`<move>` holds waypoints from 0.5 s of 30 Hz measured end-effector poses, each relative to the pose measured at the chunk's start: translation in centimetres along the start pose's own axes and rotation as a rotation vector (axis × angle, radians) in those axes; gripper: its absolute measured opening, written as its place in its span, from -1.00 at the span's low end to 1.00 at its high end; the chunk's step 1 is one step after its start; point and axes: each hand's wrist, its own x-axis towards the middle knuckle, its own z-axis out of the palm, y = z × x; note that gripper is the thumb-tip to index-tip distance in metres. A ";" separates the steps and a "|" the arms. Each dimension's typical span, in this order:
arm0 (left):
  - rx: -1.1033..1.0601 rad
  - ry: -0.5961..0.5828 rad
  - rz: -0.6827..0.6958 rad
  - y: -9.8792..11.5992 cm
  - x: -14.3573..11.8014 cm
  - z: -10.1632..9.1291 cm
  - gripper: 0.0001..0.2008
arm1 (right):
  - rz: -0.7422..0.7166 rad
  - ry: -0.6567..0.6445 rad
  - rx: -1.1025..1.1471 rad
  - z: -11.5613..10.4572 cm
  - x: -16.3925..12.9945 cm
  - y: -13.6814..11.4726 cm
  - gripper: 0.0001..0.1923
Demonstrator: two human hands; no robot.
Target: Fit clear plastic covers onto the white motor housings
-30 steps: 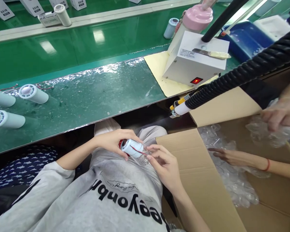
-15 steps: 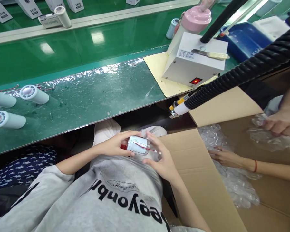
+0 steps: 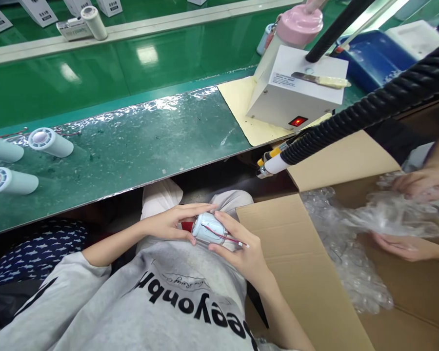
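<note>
Right now your left hand (image 3: 168, 225) wraps the back of the white cylinder (image 3: 209, 229), fingers curled over the top, thumb under. Your right hand (image 3: 241, 248) cups the front end, fingers half closed round it, tips on the shell. The part sits low in your lap, below the counter (image 3: 131, 146) edge, not resting on anything.

Risks, as judged from this:
- The red wire (image 3: 225, 237) runs loose across the shell and ends past your right fingers. A thumb sliding over it could snag it or pull it at its root.
- Nothing but your lap lies under the part. Ease both grips at once and it rolls to the floor.
- A red piece (image 3: 185, 225) shows behind the cylinder under your left palm; what it is cannot be told, so mind pinching it.
- The hose (image 3: 351, 119) nozzle hangs just above and right of your hands. Lift the part fast and you may knock it.
- The open box (image 3: 296, 263) flap is touching or just beside your right wrist; it crowds any turn that way.
- Another person's hands (image 3: 420, 183) work the plastic wrap (image 3: 384, 214) inside that box, near yours. Reach right and you may collide.

Three finished cylinders (image 3: 49, 142) lie on the counter, well apart, left.
</note>
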 end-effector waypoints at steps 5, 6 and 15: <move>-0.074 0.006 -0.067 0.2 -0.2 0.6 -0.12 | 0.025 0.011 -0.024 0.1 -0.4 0.2 -0.39; -0.098 0.012 -0.090 0.2 -0.2 0.9 -0.12 | 0.042 0.012 -0.017 0.2 -0.3 0.3 -0.39; 0.103 0.227 -0.380 2.3 1.3 -4.5 -0.36 | 0.299 0.005 0.110 -1.6 -0.4 1.5 -0.48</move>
